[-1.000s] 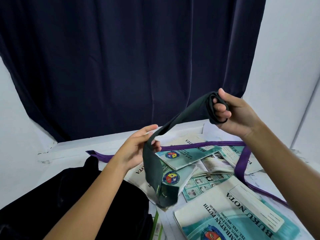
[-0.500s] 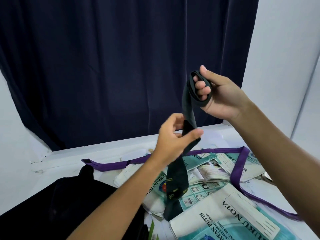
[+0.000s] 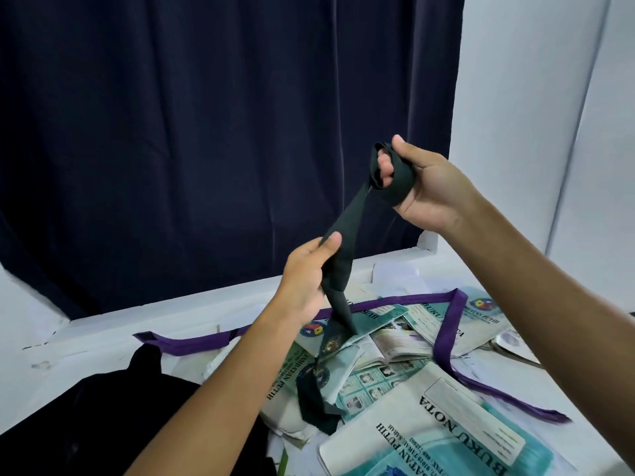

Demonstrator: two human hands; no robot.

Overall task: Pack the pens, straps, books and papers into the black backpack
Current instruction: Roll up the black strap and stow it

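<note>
Winding of the long dark green fabric strap (image 3: 343, 231) is judged to be the step in hand, in the single head view; none of the goods are seen inside the soft black backpack (image 3: 103, 413), which lies at seven o'clock of the scene. The strap's upper end is looped round the curled fingers of the right hand (image 3: 426, 187), raised at one o'clock, and is gripped there. Below it, at the centre, the strap is pinched between thumb and curled fingers of the left hand (image 3: 305, 280), and the loose tail hangs onto the scattered teal-and-white paper notebooks (image 3: 443, 438) at five o'clock. A long purple fabric strap (image 3: 446, 338) lies across those notebooks. Further turns round the right fingers are judged to be called for next, the slack being fed by the left hand, before the bundle is carried to the backpack.
</note>
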